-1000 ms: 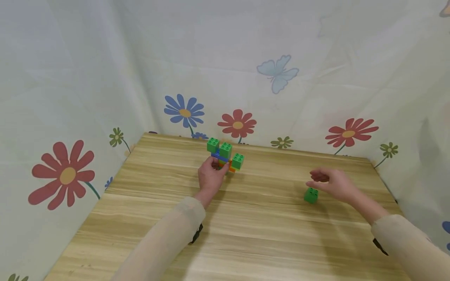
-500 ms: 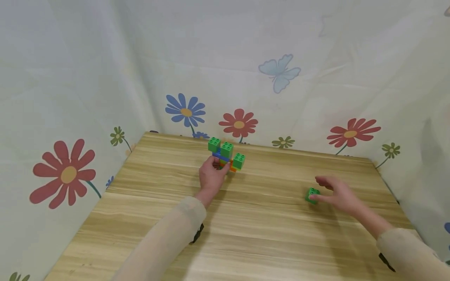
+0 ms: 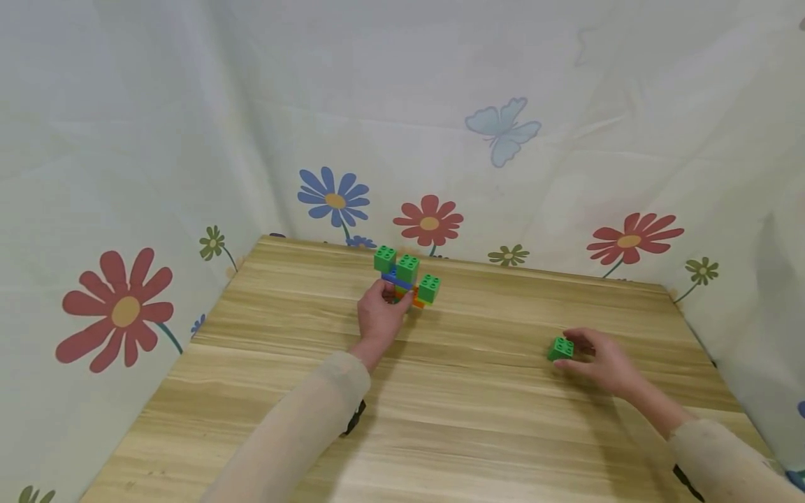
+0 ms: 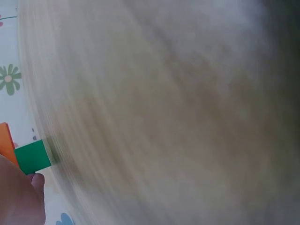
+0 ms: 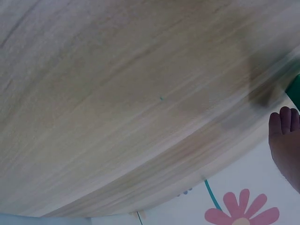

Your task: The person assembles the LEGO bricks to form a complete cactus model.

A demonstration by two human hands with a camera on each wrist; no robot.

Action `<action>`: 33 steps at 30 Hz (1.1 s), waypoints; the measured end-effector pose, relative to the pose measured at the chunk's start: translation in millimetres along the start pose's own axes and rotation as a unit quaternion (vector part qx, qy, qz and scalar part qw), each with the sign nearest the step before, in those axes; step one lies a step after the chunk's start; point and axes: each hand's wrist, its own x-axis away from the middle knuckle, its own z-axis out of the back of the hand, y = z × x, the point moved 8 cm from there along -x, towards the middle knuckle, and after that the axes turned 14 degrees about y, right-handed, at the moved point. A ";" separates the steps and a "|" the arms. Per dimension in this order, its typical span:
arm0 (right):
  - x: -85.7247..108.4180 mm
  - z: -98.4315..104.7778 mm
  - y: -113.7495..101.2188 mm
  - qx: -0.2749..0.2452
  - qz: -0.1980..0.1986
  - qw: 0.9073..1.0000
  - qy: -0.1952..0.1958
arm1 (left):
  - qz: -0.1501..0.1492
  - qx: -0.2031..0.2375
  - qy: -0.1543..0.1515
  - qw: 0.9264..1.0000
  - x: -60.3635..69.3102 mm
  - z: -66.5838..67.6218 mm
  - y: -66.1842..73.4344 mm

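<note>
My left hand [image 3: 380, 314] grips the lower part of a toy brick build at the back of the table. The build has a blue brick [image 3: 391, 277], an orange brick [image 3: 419, 302] and green bricks [image 3: 408, 268] on top; my fingers hide part of it. In the left wrist view a green brick [image 4: 33, 157] shows beside the hand. To the right, my right hand [image 3: 604, 360] has its thumb at the near side and fingers at the far side of a loose green brick [image 3: 560, 348], pinching it on the table. The right wrist view catches only that brick's edge [image 5: 294, 91].
Both hands work over a wood-grain table [image 3: 478, 419]. Behind its back edge and along its sides hangs a pale cloth [image 3: 402, 91] printed with flowers and a butterfly. Bare wood lies between the build and the loose brick.
My right hand has come down from above the loose green brick, and its thumb and fingers have closed around it. The left hand keeps its hold on the build.
</note>
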 end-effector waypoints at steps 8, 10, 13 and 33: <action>0.8 -0.5 3.0 -0.006 0.012 1.000 0.012 | 0.004 -0.003 0.002 1.000 0.4 0.3 0.8; 1.0 -0.5 3.3 -0.005 0.013 1.000 0.013 | 0.002 -0.001 0.003 1.000 0.4 0.6 0.7; 1.6 -0.1 3.8 -0.006 0.012 1.000 0.016 | -0.002 0.002 0.007 1.000 0.0 0.6 0.2; -20.3 0.3 -25.0 -0.001 0.006 1.000 0.010 | 0.013 -0.001 0.001 1.000 -0.3 -0.5 -1.4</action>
